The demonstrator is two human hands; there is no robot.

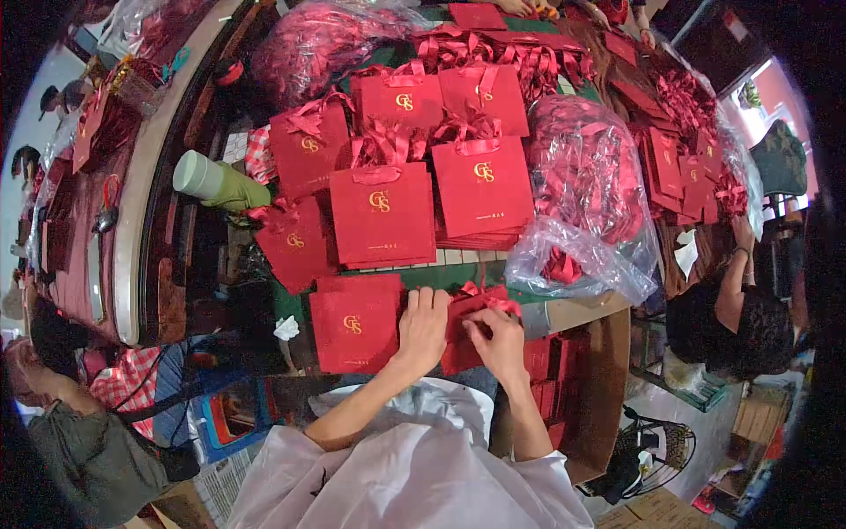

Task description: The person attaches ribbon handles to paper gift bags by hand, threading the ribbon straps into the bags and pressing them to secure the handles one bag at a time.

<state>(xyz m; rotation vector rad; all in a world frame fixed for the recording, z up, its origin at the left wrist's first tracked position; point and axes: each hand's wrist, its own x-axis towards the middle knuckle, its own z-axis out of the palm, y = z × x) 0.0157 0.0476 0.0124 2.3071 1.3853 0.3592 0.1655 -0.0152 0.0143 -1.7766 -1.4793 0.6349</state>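
Note:
At the near edge of the table, a small red paper gift bag (458,356) is between my hands. My left hand (425,331) has its curled fingers at the bag's upper left edge. My right hand (496,342) is closed in a pinch at the front of the bag, and its fingertips partly cover what they grip. A red ribbon (502,305) shows at the bag's top, just beyond the right fingers. Left of my left hand lies a flat stack of red bags (352,322) with a gold emblem.
Beyond my hands stand stacks of finished-looking red bags (382,220) with ribbon handles. A clear plastic sack (586,167) of red ribbons sits right of them. A green bottle-shaped roll (220,181) lies left. An open cardboard box (608,388) holds red bags. Co-workers (731,309) sit alongside.

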